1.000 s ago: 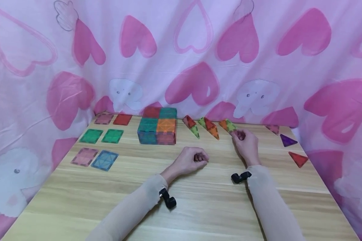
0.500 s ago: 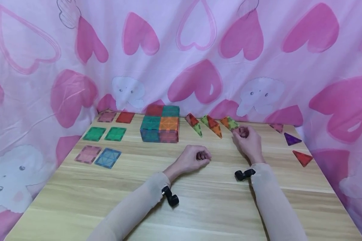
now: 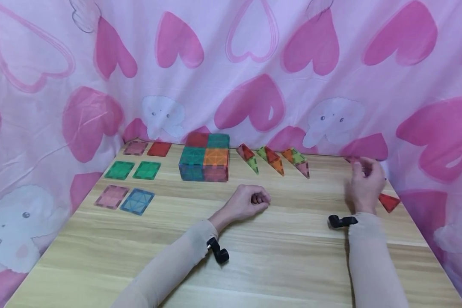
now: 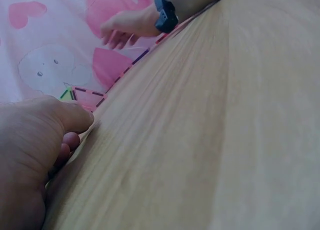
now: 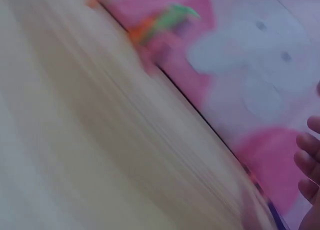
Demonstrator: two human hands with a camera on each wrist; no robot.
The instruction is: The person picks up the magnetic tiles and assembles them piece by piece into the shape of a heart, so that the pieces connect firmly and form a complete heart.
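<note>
My right hand (image 3: 365,184) is above the table's right side, fingers loosely bent and holding nothing. Under and beside it lie triangular magnetic tiles: a red triangle tile (image 3: 389,202) shows, while a pink and a purple one are mostly hidden by the hand. My left hand (image 3: 240,203) rests on the table near the middle, fingers loosely curled around nothing. At the back, an orange triangle tile (image 3: 290,154), a lime triangle tile (image 3: 298,156) and a pink triangle tile (image 3: 303,168) sit joined in a slanted group. The right wrist view is blurred.
Two similar triangle-tile groups, one with an orange tile (image 3: 276,166) and one with a lime tile (image 3: 253,163), lie further left. A block of square tiles (image 3: 204,164) stands beside them. Several flat square tiles, including a blue one (image 3: 137,201), lie at left. A pink curtain (image 3: 250,102) hangs behind.
My right hand has left the pink triangle tile at the third group and moved right, over the loose triangles. The left hand stays in place; the head view has shifted slightly.
</note>
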